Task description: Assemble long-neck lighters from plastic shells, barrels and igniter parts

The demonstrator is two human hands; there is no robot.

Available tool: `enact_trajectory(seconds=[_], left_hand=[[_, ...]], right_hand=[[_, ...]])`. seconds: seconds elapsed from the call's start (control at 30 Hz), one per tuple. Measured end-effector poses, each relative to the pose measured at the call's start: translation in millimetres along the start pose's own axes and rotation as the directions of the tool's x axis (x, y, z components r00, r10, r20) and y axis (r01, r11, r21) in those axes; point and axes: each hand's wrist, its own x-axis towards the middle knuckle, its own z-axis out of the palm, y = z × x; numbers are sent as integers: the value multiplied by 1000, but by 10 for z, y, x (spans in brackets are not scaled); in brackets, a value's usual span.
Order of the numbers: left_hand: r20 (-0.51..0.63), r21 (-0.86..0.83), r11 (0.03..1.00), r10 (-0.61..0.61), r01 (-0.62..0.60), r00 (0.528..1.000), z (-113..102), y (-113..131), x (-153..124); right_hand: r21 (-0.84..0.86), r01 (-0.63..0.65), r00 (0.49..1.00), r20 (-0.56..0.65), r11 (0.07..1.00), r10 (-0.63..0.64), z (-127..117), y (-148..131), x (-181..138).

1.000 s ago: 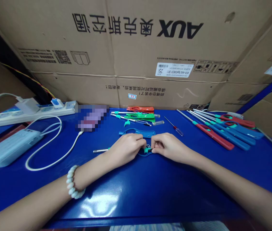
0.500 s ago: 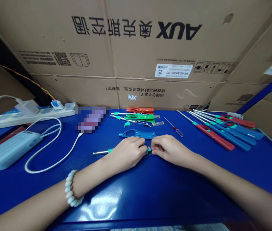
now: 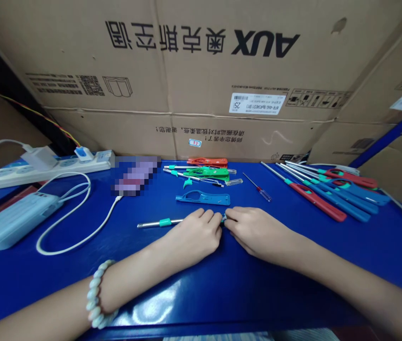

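My left hand (image 3: pixel 199 234) is closed over the handle end of a long-nosed lighter (image 3: pixel 150 225). Its metal tube, with a green collar (image 3: pixel 165 222), sticks out to the left along the table. Close by, my right hand (image 3: pixel 257 234) has its fingers bent and pinched at the same handle end. A small bit of the lighter shows between the hands; the rest is covered by the fingers. Just beyond them lies a blue handle half-shell (image 3: pixel 218 198).
Behind lie green (image 3: pixel 211 174) and red (image 3: pixel 208 162) handle shells with tubes, and a screwdriver (image 3: pixel 263 192). Several whole lighters (image 3: pixel 317 201) lie at right. A blurred phone (image 3: pixel 133 180), power bank (image 3: pixel 19 218) and power strip (image 3: pixel 66 166) are at left. A cardboard box (image 3: pixel 201 99) stands behind.
Both hands have shifted slightly toward me and turned, so their backs face up more. The blue half-shell and the lighter's green collar show more fully now.
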Motion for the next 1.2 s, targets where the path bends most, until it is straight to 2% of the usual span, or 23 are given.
enact_trajectory(seconds=[0.1,0.3,0.4,0.53,0.67,0.93,1.03,1.2], left_hand=[[53,89,996,1,-6,999,-28,93,-8],[52,186,983,-8,-2,999,-14,178,-23],[85,89,996,-21,14,996,-30,111,-28],[100,-142,987,-56,70,993,-58,-65,-47],[122,-313,941,-94,129,988,-66,-178,-70],[108,-452,886,-58,101,992,-51,-221,-61],[111,-449,889,-46,91,993,-55,-215,-57],[142,-428,898,-48,105,989,-84,-204,-54]], right_hand=[[47,5,1000,20,999,-6,-83,43,-40],[291,43,995,73,956,-67,-201,249,-91],[382,57,991,92,922,-99,-219,335,-108],[438,32,986,134,898,-100,-262,407,-136],[423,32,993,91,906,-77,-265,412,-143],[335,30,994,87,942,-63,-228,348,-150],[310,36,993,97,950,-69,-230,331,-168],[370,58,989,105,927,-104,-212,349,-160]])
